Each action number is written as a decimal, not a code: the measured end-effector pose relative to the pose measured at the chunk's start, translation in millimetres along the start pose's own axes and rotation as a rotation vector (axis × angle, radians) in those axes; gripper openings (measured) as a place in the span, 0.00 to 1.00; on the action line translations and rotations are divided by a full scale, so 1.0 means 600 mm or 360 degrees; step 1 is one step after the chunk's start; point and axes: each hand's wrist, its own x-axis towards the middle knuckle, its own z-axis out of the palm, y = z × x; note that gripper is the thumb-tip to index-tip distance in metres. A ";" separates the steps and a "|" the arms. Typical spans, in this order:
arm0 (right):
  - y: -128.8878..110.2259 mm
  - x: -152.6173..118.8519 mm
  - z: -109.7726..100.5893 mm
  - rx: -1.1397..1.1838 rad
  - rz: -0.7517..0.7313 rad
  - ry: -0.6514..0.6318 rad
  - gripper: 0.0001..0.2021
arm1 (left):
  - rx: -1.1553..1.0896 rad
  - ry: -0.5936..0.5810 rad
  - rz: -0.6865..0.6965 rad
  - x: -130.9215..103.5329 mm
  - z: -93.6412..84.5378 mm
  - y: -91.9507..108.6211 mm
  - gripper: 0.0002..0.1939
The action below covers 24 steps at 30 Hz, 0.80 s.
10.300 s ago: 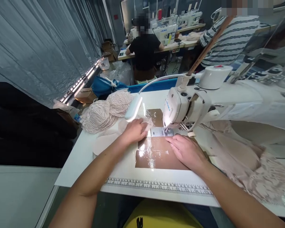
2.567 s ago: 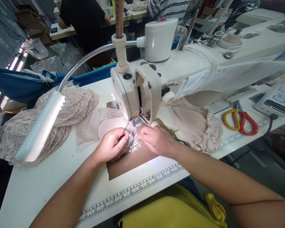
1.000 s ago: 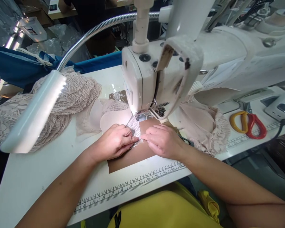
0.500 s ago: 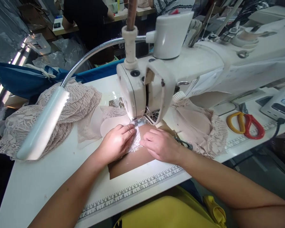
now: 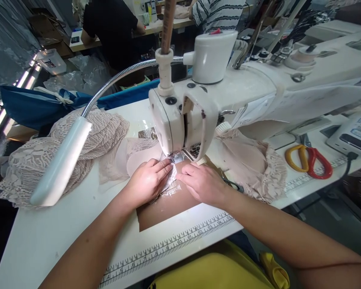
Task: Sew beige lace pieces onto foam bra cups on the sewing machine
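Note:
Under the head of a white sewing machine lies a pale lace piece, brightly lit by the lamp. My left hand rests on it, fingers stretched out and lying flat, their tips close to the presser foot. Just right of the lace, my right hand has its fingers curled into a pinch at the fabric's edge. Beneath both hands is a shiny brown sheet on the white tabletop. A smooth beige cup extends to the left behind my left hand. The needle point is hard to make out.
A stack of lace cups lies at left, behind the lamp head. On the right are more lace garments, scissors with orange and red handles and dark-handled snips. A printed ruler runs along the front edge. Two people sit beyond.
The camera view has shifted slightly, so everything sits a little lower. Both hands stay at the lace by the presser foot, with only small finger movements; the lace between them shows less.

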 end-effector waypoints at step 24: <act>-0.002 0.017 -0.002 -0.0023 0.0277 -0.0030 0.17 | 0.0014 0.0040 -0.0183 0.005 -0.003 -0.006 0.18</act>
